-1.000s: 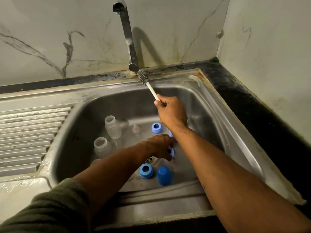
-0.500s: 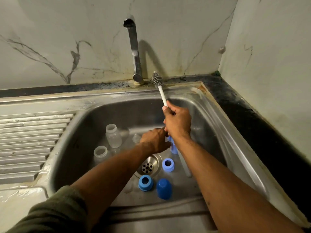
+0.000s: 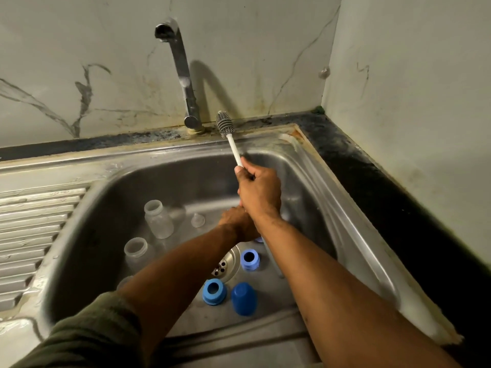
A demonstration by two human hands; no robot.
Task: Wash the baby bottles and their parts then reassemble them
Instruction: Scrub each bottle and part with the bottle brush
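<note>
right hand (image 3: 259, 193) grips bottle brush (image 3: 229, 134) — bristles up | left hand (image 3: 236, 224) below it | sink (image 3: 332, 181): 2 bottles

The brush (image 3: 225, 122) above the right hand (image 3: 259, 193) has grey bristles and a white handle. Below both hands sit two blue collars (image 3: 214, 291) and a darker blue cap (image 3: 243, 298); left of them, clear frosted bottles (image 3: 158, 218).

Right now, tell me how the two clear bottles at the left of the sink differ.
The far bottle shows its whole body and leans, its neck tipped toward the back wall; the near bottle looks upright, its open mouth facing the camera. The far bottle stands free of the arms; the near bottle's lower part is hidden behind the left forearm. Both are clear, capless and inside the sink.
</note>
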